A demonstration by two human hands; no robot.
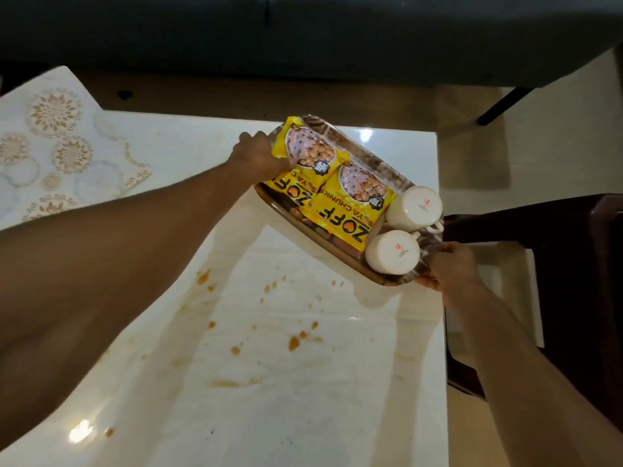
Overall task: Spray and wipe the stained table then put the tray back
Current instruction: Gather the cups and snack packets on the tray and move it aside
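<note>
A brown patterned tray sits slantwise over the far right part of the white glossy table. On it lie two yellow soya chunk packets and two white mugs turned upside down. My left hand grips the tray's far left edge. My right hand grips its near right corner. Orange-brown stains are scattered over the table's middle. Whether the tray rests on the table or is lifted cannot be told.
A floral patterned cloth lies over the table's far left. A dark chair stands close to the table's right edge. A dark sofa runs along the back, with pale floor beyond.
</note>
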